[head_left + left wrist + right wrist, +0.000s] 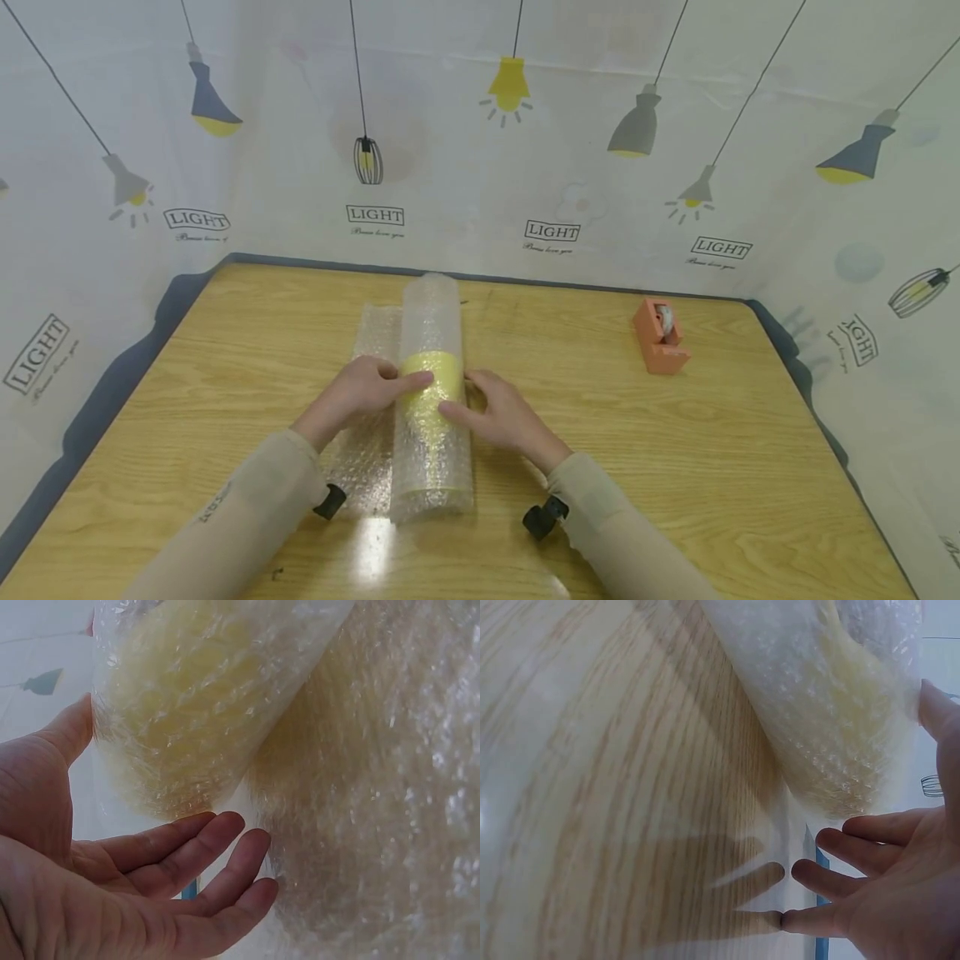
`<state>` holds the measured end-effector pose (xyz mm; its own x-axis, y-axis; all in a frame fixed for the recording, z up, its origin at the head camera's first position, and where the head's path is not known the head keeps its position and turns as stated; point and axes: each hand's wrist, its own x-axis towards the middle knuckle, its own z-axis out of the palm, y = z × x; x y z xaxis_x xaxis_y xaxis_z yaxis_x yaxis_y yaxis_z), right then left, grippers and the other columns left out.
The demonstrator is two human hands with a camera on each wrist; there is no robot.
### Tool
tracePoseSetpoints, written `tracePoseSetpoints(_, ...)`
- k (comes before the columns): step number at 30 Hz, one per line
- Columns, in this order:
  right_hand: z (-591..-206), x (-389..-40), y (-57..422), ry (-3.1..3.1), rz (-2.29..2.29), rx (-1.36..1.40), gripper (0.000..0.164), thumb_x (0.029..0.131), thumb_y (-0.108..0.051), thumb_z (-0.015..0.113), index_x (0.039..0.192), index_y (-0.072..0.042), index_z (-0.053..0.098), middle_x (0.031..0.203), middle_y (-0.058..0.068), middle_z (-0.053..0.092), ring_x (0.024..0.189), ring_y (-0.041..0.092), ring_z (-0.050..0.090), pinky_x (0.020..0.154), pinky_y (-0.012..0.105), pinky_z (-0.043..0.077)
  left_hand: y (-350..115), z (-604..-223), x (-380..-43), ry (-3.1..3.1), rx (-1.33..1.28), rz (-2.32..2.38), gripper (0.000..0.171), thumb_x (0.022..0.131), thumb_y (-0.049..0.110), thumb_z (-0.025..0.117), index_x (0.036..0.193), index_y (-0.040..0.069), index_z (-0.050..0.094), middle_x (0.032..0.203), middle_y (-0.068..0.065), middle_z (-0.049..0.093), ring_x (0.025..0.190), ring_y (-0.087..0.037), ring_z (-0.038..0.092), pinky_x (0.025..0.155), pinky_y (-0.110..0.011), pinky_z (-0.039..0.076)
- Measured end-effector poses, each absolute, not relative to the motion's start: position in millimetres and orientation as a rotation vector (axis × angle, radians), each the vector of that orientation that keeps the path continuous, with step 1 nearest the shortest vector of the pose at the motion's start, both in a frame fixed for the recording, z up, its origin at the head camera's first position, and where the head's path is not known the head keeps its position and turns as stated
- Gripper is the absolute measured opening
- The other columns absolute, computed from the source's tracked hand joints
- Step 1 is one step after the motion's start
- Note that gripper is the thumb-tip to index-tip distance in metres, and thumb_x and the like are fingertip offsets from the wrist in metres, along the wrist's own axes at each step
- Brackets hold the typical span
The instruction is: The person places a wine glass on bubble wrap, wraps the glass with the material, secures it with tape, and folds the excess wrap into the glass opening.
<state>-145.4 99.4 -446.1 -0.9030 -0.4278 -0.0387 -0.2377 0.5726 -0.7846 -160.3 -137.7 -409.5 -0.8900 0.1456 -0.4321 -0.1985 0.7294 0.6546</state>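
A roll of clear bubble wrap [431,317] with something yellow inside lies lengthwise on the table. Its loose sheet [366,467] spreads flat to the left. My left hand [367,383] holds the roll's left side, thumb on top. From the right, my right hand [502,412] holds it too, its thumb lying over the yellow part. In the left wrist view, the thumb and index finger touch the wrapped roll [187,697], while the other fingers spread near the loose sheet. The right wrist view shows a thumb and fingertips against the roll [832,742], the lower fingers apart from it.
An orange tape dispenser [660,346] with a tape roll stands at the right rear of the wooden table [720,467]. Behind the table and along its sides hangs a pale backdrop [465,167] printed with lamps.
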Motion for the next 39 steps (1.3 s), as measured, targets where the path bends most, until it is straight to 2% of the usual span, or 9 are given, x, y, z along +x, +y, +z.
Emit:
tracePoseSetpoints(8,-444.6,-145.2,98.6,2.585,-1.233,-0.544,0.070,0.098,-0.049,0.066,0.152,-0.009,0.049,0.154,0.017,0.050,0.144,0.036,0.045,0.120,0.056,0.034,-140.8,-410.3,-160.5,2.468,-0.011,1.010,0.100,0.089,0.077,0.058,0.145,-0.006,0.053,0.151,-0.028,0.050,0.138,-0.048,0.047,0.110,-0.059,0.045)
tracePoseSetpoints(16,-442.2,-146.3,97.6,2.586,-1.202,-0.546,0.067,0.101,-0.048,0.061,0.153,-0.007,0.048,0.155,0.018,0.048,0.145,0.037,0.043,0.120,0.056,0.034,-147.3,-411.0,-163.3,2.392,-0.008,1.058,0.099,0.090,0.072,0.063,0.148,-0.007,0.048,0.155,-0.028,0.045,0.142,-0.049,0.041,0.115,-0.060,0.039)
tracePoseSetpoints(22,-441.4,-146.0,96.3,2.591,-1.217,-0.539,0.063,0.103,-0.045,0.060,0.152,-0.006,0.049,0.154,0.018,0.050,0.144,0.038,0.044,0.119,0.056,0.034,-152.5,-409.7,-164.7,2.398,-0.024,1.059,0.088,0.092,0.065,0.067,0.140,-0.007,0.057,0.147,-0.028,0.053,0.135,-0.047,0.051,0.108,-0.057,0.047)
tracePoseSetpoints(28,-440.8,-146.0,95.2,2.586,-1.230,-0.547,0.063,0.102,-0.044,0.061,0.152,-0.006,0.049,0.154,0.017,0.051,0.145,0.037,0.044,0.120,0.056,0.034,-156.8,-408.0,-164.0,2.446,-0.046,1.033,0.078,0.091,0.062,0.070,0.130,-0.005,0.066,0.134,-0.026,0.063,0.119,-0.040,0.063,0.096,-0.051,0.056)
tracePoseSetpoints(39,-440.5,-146.2,90.7,2.574,-1.255,-0.587,0.065,0.100,-0.041,0.067,0.153,-0.010,0.048,0.151,0.011,0.055,0.145,0.032,0.045,0.120,0.054,0.033,-167.1,-404.8,-161.7,2.501,-0.078,0.972,0.082,0.092,0.062,0.069,0.135,-0.007,0.060,0.140,-0.028,0.058,0.125,-0.045,0.058,0.099,-0.055,0.053)
